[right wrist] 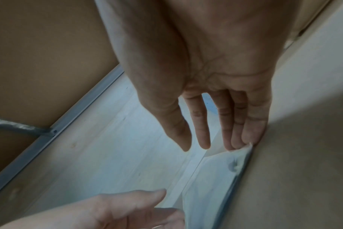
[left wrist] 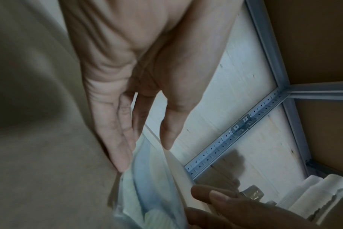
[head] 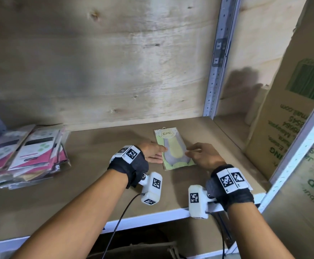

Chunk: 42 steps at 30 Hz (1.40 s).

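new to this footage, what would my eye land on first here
A pale green packet marked ENE lies flat in the middle of the brown shelf, the left hand touching its left edge and the right hand its right edge. A stack of pink and white packets sits at the shelf's left end, and a printed cardboard box stands at far right.

Stacked packets [head: 23,156] left, cardboard box [head: 290,128] right, plywood back [head: 115,62]

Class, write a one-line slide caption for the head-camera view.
Left hand and right hand touch opposite long edges of a flat green-and-yellow plastic packet lying on the brown shelf board.
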Available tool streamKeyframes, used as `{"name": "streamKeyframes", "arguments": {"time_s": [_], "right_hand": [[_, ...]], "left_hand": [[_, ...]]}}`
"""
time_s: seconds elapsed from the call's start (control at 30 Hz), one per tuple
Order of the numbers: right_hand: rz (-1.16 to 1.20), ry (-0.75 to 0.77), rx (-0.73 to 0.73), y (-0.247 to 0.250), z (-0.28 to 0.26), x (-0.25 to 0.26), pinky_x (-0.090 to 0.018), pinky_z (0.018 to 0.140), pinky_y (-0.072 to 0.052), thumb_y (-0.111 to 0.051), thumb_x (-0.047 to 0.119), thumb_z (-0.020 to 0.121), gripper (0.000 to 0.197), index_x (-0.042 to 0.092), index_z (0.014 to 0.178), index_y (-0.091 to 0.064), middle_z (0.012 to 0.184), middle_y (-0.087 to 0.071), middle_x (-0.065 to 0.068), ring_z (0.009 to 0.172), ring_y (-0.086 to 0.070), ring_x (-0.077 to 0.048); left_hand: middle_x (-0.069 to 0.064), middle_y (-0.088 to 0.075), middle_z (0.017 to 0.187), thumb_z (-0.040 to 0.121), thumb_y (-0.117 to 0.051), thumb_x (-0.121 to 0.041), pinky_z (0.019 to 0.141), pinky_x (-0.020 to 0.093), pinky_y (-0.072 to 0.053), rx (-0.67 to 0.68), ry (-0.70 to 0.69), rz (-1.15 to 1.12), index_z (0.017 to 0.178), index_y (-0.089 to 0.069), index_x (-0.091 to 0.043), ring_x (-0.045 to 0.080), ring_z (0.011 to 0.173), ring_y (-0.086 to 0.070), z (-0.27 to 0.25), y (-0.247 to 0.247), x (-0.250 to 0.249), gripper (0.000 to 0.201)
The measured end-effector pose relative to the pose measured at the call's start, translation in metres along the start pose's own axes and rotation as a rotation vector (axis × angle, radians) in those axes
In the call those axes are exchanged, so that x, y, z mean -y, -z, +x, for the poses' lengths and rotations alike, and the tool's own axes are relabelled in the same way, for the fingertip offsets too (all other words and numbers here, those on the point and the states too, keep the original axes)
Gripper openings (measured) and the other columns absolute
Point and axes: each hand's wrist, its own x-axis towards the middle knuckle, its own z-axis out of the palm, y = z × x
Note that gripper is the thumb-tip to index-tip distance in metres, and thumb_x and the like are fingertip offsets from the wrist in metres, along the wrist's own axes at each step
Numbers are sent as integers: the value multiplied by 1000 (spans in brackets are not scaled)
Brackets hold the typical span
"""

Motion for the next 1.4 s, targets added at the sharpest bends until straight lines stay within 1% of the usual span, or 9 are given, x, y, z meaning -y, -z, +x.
{"name": "streamKeyframes", "arguments": {"time_s": [0.13, 0.33, 0.57, 0.67, 0.73, 1.07, 1.2, 1.33, 1.4], "right_hand": [[15, 6, -36, 19, 5, -11, -23, 80, -43, -70, 28, 86, 24, 20, 108, -71, 97, -71, 3, 95, -64, -16], [-42, 20, -37, 36, 11, -17, -30, 96, -49, -68, 29, 88, 26, 22, 113, -70, 112, -70, 0, 104, -64, -18], [-20, 32, 24, 53, 22, -21, -36, 108, -43, -67, 30, 90, 37, 21, 125, -64, 128, -64, -6, 118, -59, -21], [13, 25, 38, 60, 27, -23, -31, 105, -43, -67, 30, 90, 34, 23, 123, -66, 126, -64, -5, 117, -59, -19], [51, 20, 46, 62, 30, -26, -35, 107, -43, -67, 30, 90, 31, 23, 121, -67, 126, -64, -6, 117, -59, -19], [31, 22, 35, 61, 39, -30, -37, 106, -45, -68, 30, 90, 20, 25, 109, -69, 123, -65, -2, 116, -59, -19], [47, 37, 15, 65, 37, -32, -35, 106, -44, -68, 28, 91, 16, 23, 106, -72, 117, -68, 0, 114, -60, -17], [121, 67, -213, 70, 34, -31, -34, 102, -48, -64, 17, 92, 13, 25, 92, -74, 105, -73, 6, 105, -65, -15], [216, 79, -228, 68, 30, -26, -37, 94, -55, -63, 13, 92, 14, 22, 86, -72, 97, -75, 4, 98, -70, -18]], "left_hand": [[17, -60, 125, 97, -60, -15, 103, 35, -49, 19, -4, 7, 134, -54, 1, 21, 105, -59, 10, -20, -16, 40], [22, -56, 135, 96, -61, -11, 102, 36, -50, 12, -8, 9, 135, -51, 3, 29, 124, -58, 31, -47, -31, 43], [21, -58, 133, 96, -61, -9, 101, 37, -51, -5, -10, -6, 132, -53, 4, 29, 122, -60, 54, -65, -46, 40], [21, -60, 130, 95, -62, -10, 93, 34, -55, -15, -19, -8, 131, -54, 4, 29, 117, -63, 62, -67, -51, 39], [21, -60, 129, 95, -63, -10, 90, 33, -56, -7, -18, -10, 130, -54, 4, 29, 116, -63, 65, -69, -54, 39], [22, -59, 129, 95, -61, -8, 96, 36, -54, -26, -32, -42, 127, -54, 6, 29, 117, -63, 75, -80, -55, 36], [23, -58, 131, 98, -59, -17, 81, 31, -58, 10, -57, -95, 135, -50, 2, 30, 115, -63, 71, -78, -52, 44], [26, -62, 123, 102, -50, -33, 66, 33, -62, -18, -118, -185, 146, -41, -10, 32, 95, -68, 62, -64, -42, 51], [24, -64, 118, 102, -49, -38, 63, 32, -62, -70, -155, -192, 145, -42, -10, 31, 93, -68, 54, -50, -33, 52]]}}
